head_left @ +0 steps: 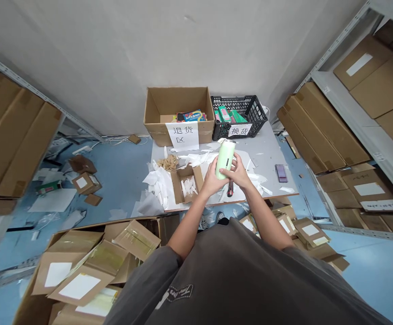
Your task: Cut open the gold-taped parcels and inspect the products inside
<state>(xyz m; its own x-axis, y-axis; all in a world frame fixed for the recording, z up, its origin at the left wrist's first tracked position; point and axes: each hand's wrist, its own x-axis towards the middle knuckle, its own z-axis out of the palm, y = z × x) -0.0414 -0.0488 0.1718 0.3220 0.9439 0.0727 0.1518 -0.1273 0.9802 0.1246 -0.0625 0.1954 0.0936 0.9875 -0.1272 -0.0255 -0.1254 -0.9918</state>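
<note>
Both hands hold a light green bottle [224, 158] above the table, tilted slightly, with a pale lid or strap at its top and dark print on its side. My left hand [212, 180] wraps round its lower left side. My right hand [239, 174] grips it from the right, the thumb lying across the front near the print. Just below the hands lies a red-and-black tool [230, 188], partly hidden by the right hand. Left of my left hand stands an open small cardboard box [177, 187] with crumpled white packing paper [189, 186] inside.
At the table's back stand a large cardboard box [155, 133] and a black plastic crate [257, 126], both labelled and holding goods. Paper scraps [157, 183] litter the grey table [267, 151]. Discarded boxes [81, 271] fill a bin at lower left. Loaded shelves [362, 122] stand right.
</note>
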